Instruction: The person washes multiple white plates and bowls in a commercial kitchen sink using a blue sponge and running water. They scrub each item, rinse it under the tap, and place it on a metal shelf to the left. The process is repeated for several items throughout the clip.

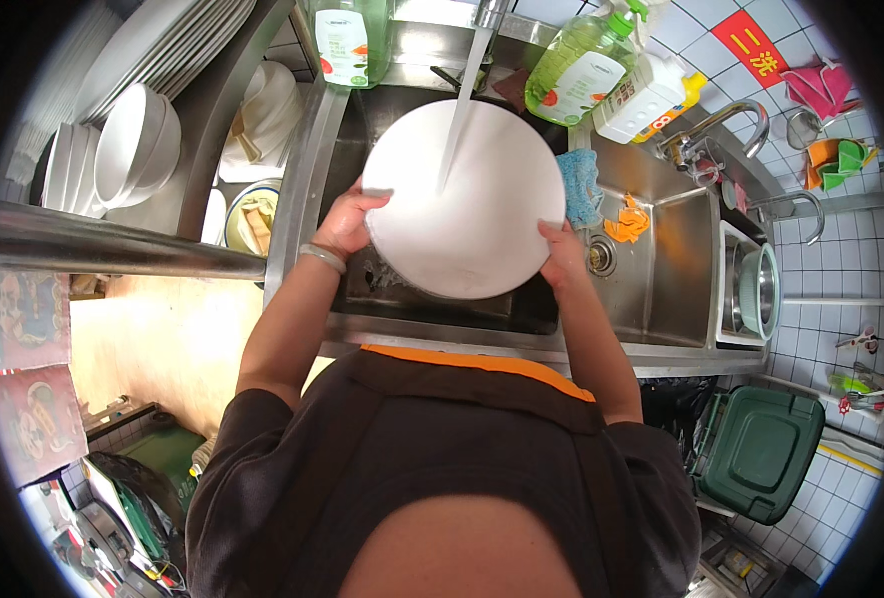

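Note:
A large round white plate (479,217) is held above the left sink basin (442,310). Running water (463,105) from the faucet (491,13) strikes its upper middle. My left hand (348,222) grips the plate's left rim, thumb on top. On the opposite rim, my right hand (563,253) holds on with its thumb over the edge. The fingers under the plate are hidden. A blue sponge cloth (581,187) hangs over the divider just right of the plate.
Green detergent bottles (580,71) stand behind the sink, beside a white jug (640,99). An orange cloth (628,220) lies in the right basin (677,276). White bowls (131,149) and stacked plates (165,52) fill the left shelf. A green bin (763,452) stands at lower right.

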Demonstrator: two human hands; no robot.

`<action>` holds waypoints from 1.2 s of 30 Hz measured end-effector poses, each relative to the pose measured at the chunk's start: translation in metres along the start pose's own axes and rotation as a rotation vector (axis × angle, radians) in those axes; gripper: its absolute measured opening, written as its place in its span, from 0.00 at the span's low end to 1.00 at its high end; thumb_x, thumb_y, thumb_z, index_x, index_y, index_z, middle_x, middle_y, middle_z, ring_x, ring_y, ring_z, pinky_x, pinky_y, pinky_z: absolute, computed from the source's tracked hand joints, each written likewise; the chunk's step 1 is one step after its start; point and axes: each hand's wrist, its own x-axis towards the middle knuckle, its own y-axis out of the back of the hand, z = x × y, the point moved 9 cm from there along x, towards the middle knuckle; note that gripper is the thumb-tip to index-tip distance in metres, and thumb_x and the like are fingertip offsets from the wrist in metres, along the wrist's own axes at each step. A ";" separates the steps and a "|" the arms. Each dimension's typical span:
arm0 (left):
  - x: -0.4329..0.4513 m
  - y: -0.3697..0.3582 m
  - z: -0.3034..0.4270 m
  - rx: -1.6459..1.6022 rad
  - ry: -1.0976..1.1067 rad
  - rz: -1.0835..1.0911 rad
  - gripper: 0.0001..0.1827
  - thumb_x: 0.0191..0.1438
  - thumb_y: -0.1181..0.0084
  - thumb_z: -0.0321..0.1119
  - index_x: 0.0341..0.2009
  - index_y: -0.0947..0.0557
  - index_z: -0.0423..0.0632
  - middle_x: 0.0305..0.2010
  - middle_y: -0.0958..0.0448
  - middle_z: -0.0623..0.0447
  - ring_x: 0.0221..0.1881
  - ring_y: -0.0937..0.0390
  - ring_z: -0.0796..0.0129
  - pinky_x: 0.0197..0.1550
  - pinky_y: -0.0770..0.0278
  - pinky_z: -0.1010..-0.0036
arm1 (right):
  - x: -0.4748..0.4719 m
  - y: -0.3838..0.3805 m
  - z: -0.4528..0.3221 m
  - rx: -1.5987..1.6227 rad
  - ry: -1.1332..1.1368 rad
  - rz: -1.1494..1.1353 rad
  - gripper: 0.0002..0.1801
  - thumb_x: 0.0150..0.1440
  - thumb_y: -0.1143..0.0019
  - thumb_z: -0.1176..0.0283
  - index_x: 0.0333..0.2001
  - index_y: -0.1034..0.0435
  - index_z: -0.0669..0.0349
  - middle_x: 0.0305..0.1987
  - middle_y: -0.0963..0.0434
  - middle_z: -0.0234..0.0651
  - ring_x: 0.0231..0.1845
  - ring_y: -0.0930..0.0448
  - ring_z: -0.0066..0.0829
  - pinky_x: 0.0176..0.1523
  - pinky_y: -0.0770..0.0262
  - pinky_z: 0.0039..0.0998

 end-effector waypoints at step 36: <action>-0.052 -0.006 -0.034 0.029 -0.072 0.116 0.33 0.31 0.60 0.16 0.50 0.36 0.42 0.43 0.31 0.45 0.44 0.31 0.54 0.48 0.30 0.64 | 0.031 -0.176 0.071 -1.544 0.701 -0.548 0.34 0.54 0.62 0.59 0.61 0.57 0.60 0.66 0.62 0.45 0.68 0.64 0.41 0.64 0.66 0.45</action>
